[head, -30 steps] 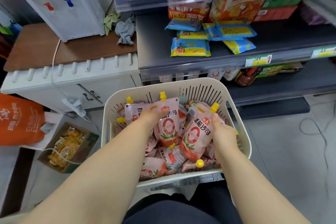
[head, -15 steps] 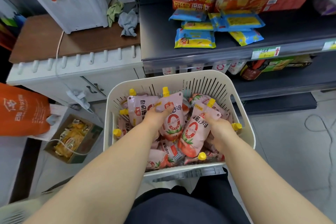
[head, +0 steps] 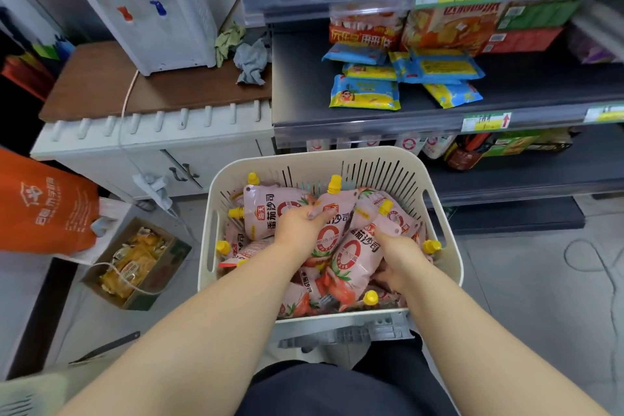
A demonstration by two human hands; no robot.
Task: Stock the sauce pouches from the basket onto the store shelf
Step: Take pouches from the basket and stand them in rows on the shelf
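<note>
Fingers (head: pixel 313 214) of left hand (head: pixel 295 226) and right hand (head: pixel 401 255) tight around sauce pouches (head: pixel 351 260) in basket (head: pixel 320 155)

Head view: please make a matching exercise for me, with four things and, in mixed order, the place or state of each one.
1 dispenser
2 basket
3 blue packs
4 carton

A on the shelf
B on the floor, at left
C on the brown counter
D full of pouches

Pairs: 1-C, 2-D, 3-A, 4-B
</note>
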